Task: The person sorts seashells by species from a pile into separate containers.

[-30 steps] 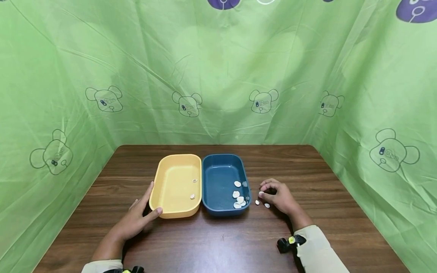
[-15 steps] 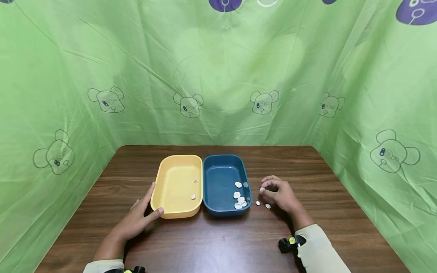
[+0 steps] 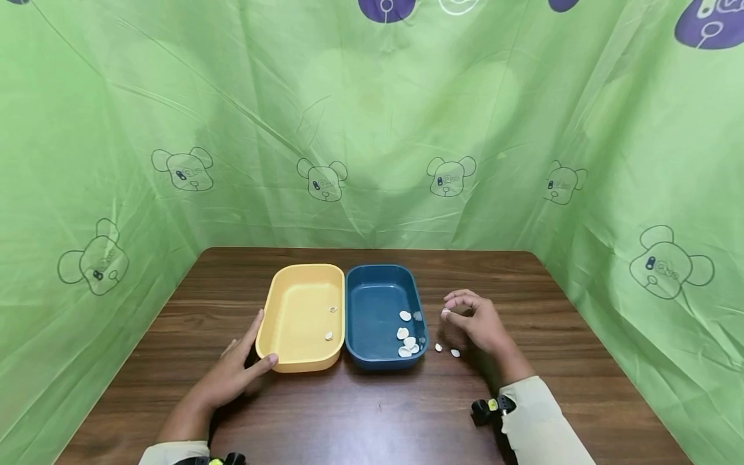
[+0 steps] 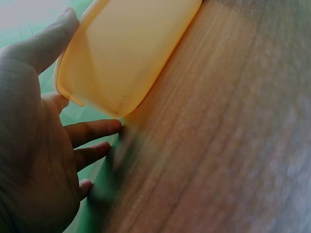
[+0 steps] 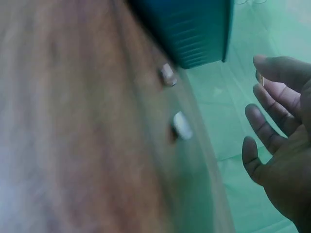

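Note:
My left hand (image 3: 232, 374) rests against the near left corner of the yellow tray (image 3: 338, 359), thumb at the rim and fingers fairly straight along the outside. The left wrist view shows that hand (image 4: 39, 145) touching the tray's corner. Above the table, right of the blue tray (image 3: 372, 363), my right hand (image 3: 481, 326) pinches a small white shell (image 3: 445, 312) between thumb and fingertips. In the right wrist view the thumb mostly hides it. Two similar shells lie on the table below that hand, one pale shell (image 3: 438, 347) beside another (image 3: 455, 353).
Both trays stand side by side, nearly touching. Several white shells (image 3: 403, 333) lie along the blue tray's right side. Two small shells (image 3: 329, 336) are in the yellow one. A green printed curtain (image 3: 372, 213) surrounds the wooden table (image 3: 325, 420).
My right hand has risen off the table and moved slightly away from me with the pinched shell. The left hand stays at the yellow tray's corner.

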`<state>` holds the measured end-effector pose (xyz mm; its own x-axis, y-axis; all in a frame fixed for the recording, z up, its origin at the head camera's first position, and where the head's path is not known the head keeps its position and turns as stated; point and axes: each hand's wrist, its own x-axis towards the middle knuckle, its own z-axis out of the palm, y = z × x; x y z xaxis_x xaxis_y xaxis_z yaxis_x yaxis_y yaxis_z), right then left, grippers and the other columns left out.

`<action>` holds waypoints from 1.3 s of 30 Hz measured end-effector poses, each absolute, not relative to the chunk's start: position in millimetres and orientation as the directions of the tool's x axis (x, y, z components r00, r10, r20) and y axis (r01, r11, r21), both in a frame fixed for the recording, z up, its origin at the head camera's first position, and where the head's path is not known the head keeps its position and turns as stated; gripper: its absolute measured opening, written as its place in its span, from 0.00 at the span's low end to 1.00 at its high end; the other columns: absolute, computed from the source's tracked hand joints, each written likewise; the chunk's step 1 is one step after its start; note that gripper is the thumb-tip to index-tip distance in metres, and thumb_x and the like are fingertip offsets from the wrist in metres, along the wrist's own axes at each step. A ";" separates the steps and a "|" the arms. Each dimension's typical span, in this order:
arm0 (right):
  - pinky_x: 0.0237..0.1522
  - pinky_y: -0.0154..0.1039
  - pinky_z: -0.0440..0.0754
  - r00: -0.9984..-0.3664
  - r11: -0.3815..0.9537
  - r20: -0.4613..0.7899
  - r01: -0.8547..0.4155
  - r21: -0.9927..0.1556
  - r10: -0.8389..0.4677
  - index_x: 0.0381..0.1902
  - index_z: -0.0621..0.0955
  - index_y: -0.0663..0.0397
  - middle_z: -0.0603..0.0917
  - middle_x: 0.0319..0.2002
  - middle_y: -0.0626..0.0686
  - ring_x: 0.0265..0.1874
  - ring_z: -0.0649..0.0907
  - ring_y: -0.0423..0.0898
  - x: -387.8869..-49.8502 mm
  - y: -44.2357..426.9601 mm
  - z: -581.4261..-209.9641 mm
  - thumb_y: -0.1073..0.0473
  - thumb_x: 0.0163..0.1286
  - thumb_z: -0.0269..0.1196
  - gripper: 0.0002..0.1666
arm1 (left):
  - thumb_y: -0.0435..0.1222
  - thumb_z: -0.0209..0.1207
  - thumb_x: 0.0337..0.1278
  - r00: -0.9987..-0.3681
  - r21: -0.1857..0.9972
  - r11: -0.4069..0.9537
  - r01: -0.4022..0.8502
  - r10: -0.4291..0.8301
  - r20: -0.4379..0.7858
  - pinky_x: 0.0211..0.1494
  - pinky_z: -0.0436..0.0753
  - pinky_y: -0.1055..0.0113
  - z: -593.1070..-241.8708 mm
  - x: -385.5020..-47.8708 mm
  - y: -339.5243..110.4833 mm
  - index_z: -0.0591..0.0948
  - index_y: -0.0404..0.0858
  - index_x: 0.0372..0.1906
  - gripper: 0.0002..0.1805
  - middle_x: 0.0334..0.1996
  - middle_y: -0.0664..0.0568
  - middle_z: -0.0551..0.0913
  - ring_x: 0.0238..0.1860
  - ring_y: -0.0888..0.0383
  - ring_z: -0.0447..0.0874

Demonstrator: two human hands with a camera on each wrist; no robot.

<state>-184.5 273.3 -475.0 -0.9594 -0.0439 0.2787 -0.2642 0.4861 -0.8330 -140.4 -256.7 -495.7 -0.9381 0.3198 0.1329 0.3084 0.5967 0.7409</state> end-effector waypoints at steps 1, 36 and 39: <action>0.47 0.32 0.82 -0.959 0.487 0.283 -0.262 -0.833 -0.033 0.38 0.91 0.57 0.88 0.56 0.66 0.52 0.84 0.36 -184.5 272.1 -472.5 0.64 0.68 0.77 0.04 | 0.48 0.64 0.76 -0.938 0.741 0.596 0.308 0.319 0.133 0.77 0.43 0.13 -495.7 -140.4 -257.0 0.44 0.43 0.92 0.53 0.88 0.31 0.50 0.83 0.17 0.51; 0.50 0.47 0.83 -0.936 0.435 0.309 -0.351 -0.829 -0.166 0.41 0.90 0.57 0.89 0.54 0.55 0.58 0.85 0.54 -165.3 161.0 -421.6 0.67 0.69 0.76 0.05 | 0.48 0.64 0.76 -0.941 0.736 0.605 0.303 0.313 0.131 0.78 0.44 0.14 -496.7 -140.6 -257.9 0.44 0.47 0.92 0.54 0.88 0.31 0.51 0.83 0.17 0.51; 0.51 0.47 0.84 -0.940 0.425 0.289 -0.339 -0.839 -0.180 0.41 0.90 0.56 0.89 0.54 0.55 0.58 0.85 0.53 -164.4 149.5 -421.3 0.66 0.69 0.76 0.05 | 0.49 0.63 0.77 -0.941 0.741 0.602 0.298 0.314 0.123 0.78 0.42 0.14 -497.4 -141.0 -258.3 0.43 0.48 0.92 0.53 0.88 0.31 0.49 0.83 0.16 0.50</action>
